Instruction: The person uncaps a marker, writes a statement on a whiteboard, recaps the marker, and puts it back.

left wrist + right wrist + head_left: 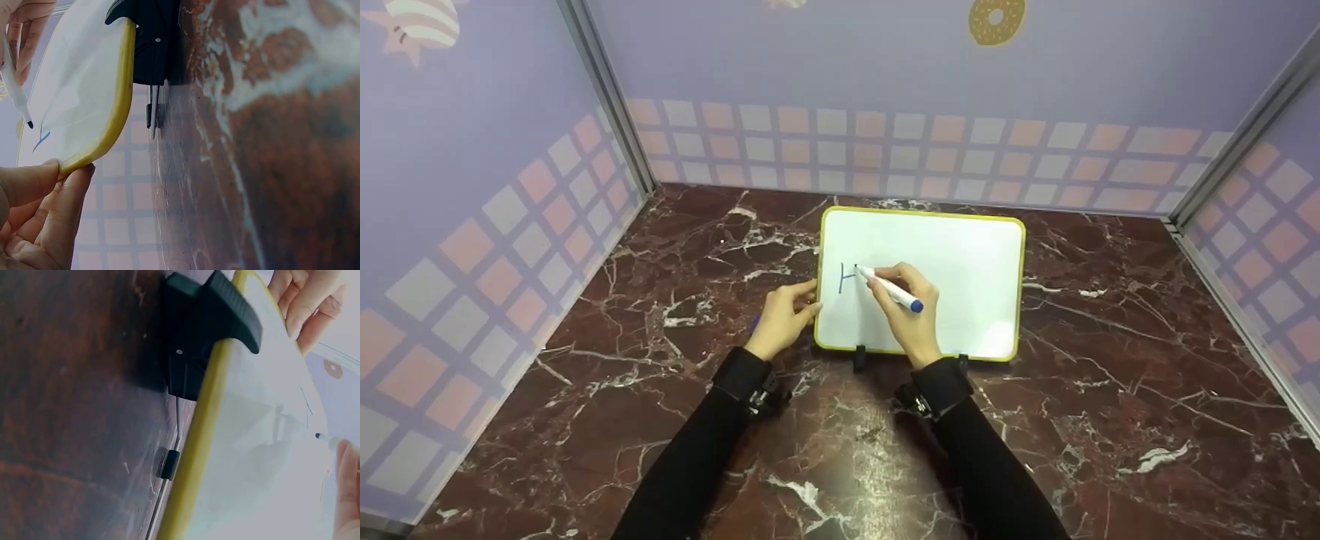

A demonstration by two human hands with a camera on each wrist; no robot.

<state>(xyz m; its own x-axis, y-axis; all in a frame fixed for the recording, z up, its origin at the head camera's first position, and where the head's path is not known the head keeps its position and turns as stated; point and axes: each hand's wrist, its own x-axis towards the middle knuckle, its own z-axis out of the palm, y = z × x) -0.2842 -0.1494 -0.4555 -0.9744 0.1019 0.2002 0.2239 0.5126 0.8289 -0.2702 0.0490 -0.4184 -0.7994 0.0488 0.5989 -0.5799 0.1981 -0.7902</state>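
Note:
A whiteboard (960,255) with a yellow rim leans on a black stand (191,365) whose hooks hold its lower edge. Blue strokes like a sideways T mark its left part. My right hand (913,307) pinches a white marker (894,291) with a blue end, its dark tip at or very near the board just right of the strokes. At the board's left edge, my left hand (784,319) pinches the yellow rim between thumb and fingers, as the left wrist view shows. Partly hidden behind the left hand is a small purple-blue thing (754,322).
The board stands on a dark red marbled tabletop (660,435). Lilac panels with pink and white checks (870,150) enclose the back and both sides. Black straps with small cameras (769,397) sit on both wrists.

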